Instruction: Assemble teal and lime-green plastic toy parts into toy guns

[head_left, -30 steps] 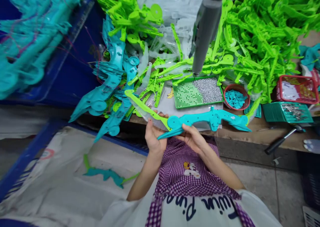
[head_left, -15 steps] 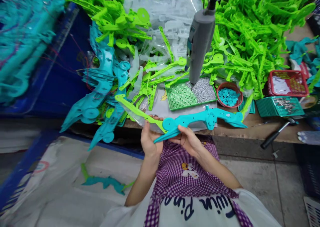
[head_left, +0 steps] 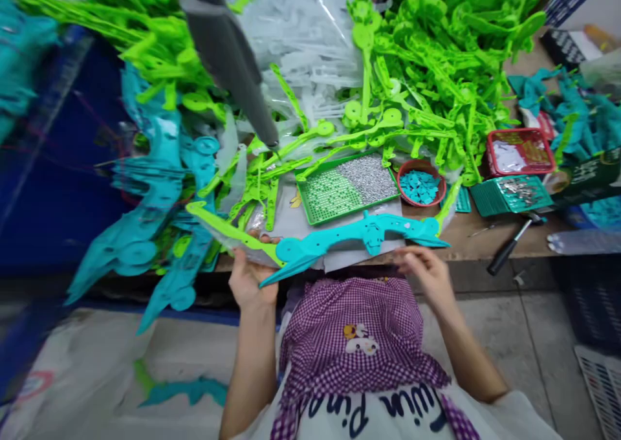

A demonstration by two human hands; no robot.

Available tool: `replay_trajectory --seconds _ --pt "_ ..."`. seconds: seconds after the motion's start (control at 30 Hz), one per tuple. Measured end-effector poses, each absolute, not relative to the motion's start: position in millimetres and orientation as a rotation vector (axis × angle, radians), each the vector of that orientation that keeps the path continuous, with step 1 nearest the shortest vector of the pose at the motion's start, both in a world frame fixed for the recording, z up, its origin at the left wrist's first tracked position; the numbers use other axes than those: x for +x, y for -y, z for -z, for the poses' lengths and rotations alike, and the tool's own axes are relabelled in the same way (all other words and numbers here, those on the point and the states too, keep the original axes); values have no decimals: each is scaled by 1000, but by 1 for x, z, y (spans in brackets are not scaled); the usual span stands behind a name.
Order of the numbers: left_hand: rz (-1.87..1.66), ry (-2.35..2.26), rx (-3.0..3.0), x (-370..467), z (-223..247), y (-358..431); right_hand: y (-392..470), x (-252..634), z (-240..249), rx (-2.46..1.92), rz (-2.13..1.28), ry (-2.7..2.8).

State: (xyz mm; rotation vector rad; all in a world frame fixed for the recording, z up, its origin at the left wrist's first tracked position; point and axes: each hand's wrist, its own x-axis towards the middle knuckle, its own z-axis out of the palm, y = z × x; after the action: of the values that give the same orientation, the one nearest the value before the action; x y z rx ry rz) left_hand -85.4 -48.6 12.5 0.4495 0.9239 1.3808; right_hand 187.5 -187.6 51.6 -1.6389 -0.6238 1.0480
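My left hand [head_left: 248, 278] grips the left end of a long teal and lime-green plastic toy bow [head_left: 339, 236], near its round teal hub. The bow lies across the front edge of the wooden workbench [head_left: 470, 242]. My right hand [head_left: 427, 273] is off the bow, just below its right limb, fingers loosely apart and holding nothing. A grey powered screwdriver [head_left: 228, 58] hangs tilted above the bench at upper left. Behind the bow sits a green tray [head_left: 347, 189] of small silver screws.
Heaps of lime-green bow parts [head_left: 436, 52] and clear plastic pieces [head_left: 301, 39] fill the back of the bench. Teal parts [head_left: 145, 233] pile at the left. A red bowl of teal bits [head_left: 420, 184], a red basket [head_left: 520, 151], a green basket [head_left: 509, 195] and a hammer [head_left: 509, 249] stand at the right.
My right hand has let go of the bow's middle and moved right, below its right limb. The view swung, and the hanging screwdriver now appears far to the left.
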Motion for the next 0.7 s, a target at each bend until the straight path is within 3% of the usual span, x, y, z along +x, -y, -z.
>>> replay_trajectory --seconds 0.07,0.13,0.27,0.43,0.7 --pt "-1346 -905 476 -89 -3 45 191 236 -46 -1739 -500 528" --pt "-1313 -916 485 -91 3 42 186 276 -34 -1805 -310 452" --pt "-1294 -1012 533 -95 7 38 173 314 -18 -1717 -619 227" --pt "-1323 -1073 649 -98 3 32 166 319 -31 -1563 -993 93" --pt "-1307 -1302 670 -99 -12 22 158 312 -38 -1556 -914 67"
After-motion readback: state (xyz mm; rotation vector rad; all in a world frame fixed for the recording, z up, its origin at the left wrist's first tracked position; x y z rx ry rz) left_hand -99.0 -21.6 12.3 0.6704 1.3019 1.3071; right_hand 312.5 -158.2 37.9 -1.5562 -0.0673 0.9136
